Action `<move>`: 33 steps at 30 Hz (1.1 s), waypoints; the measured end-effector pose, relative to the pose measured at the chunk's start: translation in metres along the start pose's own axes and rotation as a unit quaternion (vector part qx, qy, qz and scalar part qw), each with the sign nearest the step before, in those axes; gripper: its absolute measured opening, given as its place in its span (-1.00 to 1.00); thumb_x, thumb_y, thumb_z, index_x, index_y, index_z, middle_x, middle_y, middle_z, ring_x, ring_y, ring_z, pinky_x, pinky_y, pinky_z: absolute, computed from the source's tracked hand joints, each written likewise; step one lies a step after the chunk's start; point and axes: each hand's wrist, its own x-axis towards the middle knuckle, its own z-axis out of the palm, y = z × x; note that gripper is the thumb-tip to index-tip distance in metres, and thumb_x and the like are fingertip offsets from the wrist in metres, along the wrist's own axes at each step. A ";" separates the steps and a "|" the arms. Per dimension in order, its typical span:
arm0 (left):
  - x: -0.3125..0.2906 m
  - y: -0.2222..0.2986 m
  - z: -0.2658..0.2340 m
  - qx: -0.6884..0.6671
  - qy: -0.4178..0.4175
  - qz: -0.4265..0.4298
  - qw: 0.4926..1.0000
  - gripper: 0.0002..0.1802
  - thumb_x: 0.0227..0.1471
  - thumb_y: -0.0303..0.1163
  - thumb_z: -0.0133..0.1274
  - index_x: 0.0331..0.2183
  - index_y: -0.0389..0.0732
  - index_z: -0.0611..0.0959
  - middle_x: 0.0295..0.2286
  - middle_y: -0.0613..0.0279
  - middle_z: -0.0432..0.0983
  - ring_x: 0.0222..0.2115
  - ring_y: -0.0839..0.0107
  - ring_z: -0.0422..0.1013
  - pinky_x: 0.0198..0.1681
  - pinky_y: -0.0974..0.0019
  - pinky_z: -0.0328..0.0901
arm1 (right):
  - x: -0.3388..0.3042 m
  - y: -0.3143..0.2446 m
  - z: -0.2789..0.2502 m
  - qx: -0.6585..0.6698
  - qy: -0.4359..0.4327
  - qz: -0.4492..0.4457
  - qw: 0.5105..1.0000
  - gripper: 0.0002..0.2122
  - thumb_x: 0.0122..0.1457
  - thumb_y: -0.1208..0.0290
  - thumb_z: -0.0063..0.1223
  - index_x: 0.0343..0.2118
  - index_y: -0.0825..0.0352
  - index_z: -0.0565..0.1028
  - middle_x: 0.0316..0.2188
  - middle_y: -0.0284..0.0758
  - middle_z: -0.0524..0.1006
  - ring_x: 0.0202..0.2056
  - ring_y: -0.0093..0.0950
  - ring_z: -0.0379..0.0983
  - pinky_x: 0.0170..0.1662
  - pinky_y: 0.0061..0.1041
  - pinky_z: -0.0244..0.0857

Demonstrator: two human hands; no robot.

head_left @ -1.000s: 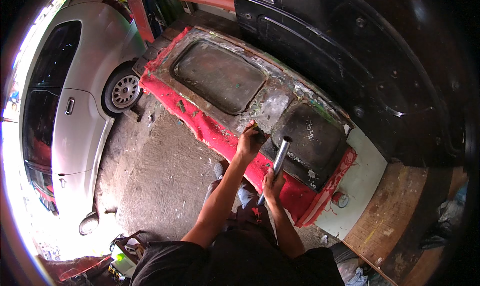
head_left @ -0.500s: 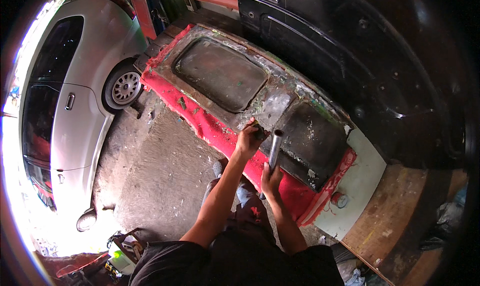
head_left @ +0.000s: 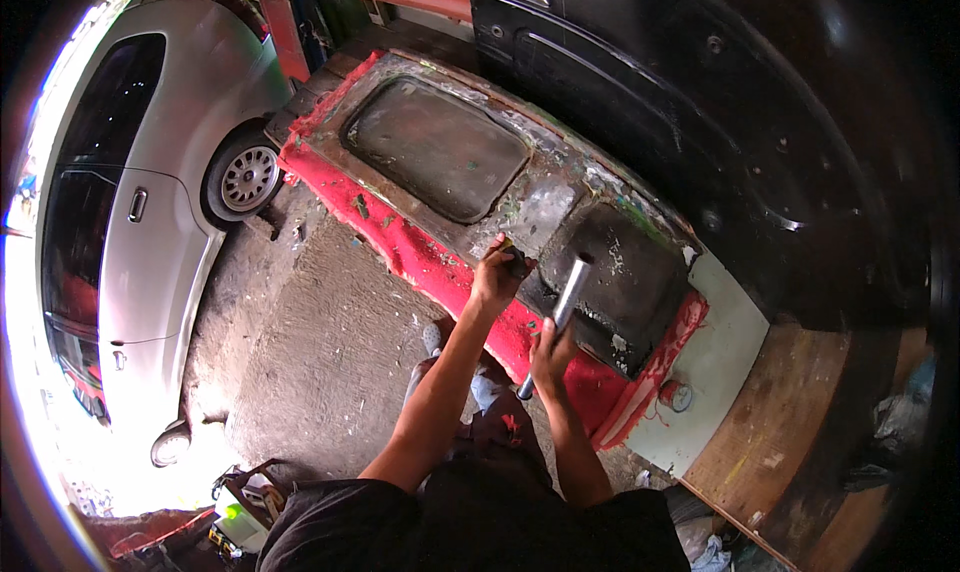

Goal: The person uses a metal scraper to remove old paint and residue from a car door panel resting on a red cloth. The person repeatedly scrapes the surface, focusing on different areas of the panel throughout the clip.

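A worn metal vehicle panel [head_left: 545, 212] with two recessed sections, its paint chipped and scraped, lies on a red cloth [head_left: 400, 242] in front of me. My left hand [head_left: 494, 278] is closed at the panel's near edge around a small dark object [head_left: 517, 262] with a bit of yellow showing; its kind I cannot make out. To the right of it, my right hand [head_left: 551, 359] grips a silver metal pipe [head_left: 571, 294] near its lower part. The pipe slants up and to the right, its upper end over the right recessed section.
A silver car [head_left: 165, 202] stands at the left. A large black vehicle panel [head_left: 640, 92] rises behind the work. On the right are a pale board [head_left: 728, 322], a small round can [head_left: 677, 396] and a wooden board [head_left: 775, 412]. A box of tools [head_left: 245, 507] sits at lower left.
The pipe's upper end has swung to the right, away from my left hand, and my right hand has shifted slightly right. My left hand stays almost in place.
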 end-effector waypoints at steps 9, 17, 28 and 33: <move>0.014 0.005 -0.020 0.041 -0.018 0.034 0.998 -0.63 -0.04 -0.61 -0.09 -0.15 -0.07 0.47 -0.42 0.26 0.38 -0.38 0.24 0.38 -0.07 0.03 0.30 | -0.009 0.007 0.025 -0.152 -0.141 0.041 0.977 -0.67 0.25 0.14 -0.04 -0.24 0.38 0.39 -0.60 0.00 0.48 -0.50 0.02 0.47 -0.52 -0.09 0.28; 0.006 0.001 -0.004 -0.011 -0.024 0.038 0.999 -0.58 -0.08 -0.65 -0.08 -0.12 -0.09 0.44 -0.30 0.13 0.35 -0.31 0.14 0.37 -0.08 0.01 0.31 | 0.000 0.024 0.013 0.054 -0.004 0.100 0.993 -0.69 0.29 0.22 -0.12 -0.23 0.46 0.36 -0.74 -0.32 0.33 -0.71 -0.51 0.31 -0.63 -0.44 0.17; -0.015 -0.010 0.017 0.185 -0.017 -0.056 0.981 -0.59 0.13 -0.52 -0.04 0.00 0.00 0.33 -0.21 0.13 0.35 -0.11 0.06 0.45 -0.20 0.16 0.43 | -0.019 0.026 -0.012 0.145 -0.023 0.212 0.966 -0.67 0.27 0.21 -0.08 -0.10 0.41 0.33 -0.68 -0.48 0.30 -0.70 -0.70 0.22 -0.69 -0.62 0.12; -0.009 -0.003 0.027 0.296 -0.006 -0.039 0.954 -0.64 0.07 -0.52 0.03 -0.10 -0.07 0.34 -0.31 0.16 0.36 -0.29 0.22 0.50 -0.39 0.19 0.46 | -0.021 0.013 -0.017 0.179 -0.020 0.252 0.951 -0.68 0.27 0.18 -0.06 -0.09 0.34 0.33 -0.74 -0.51 0.28 -0.78 -0.72 0.17 -0.77 -0.65 0.06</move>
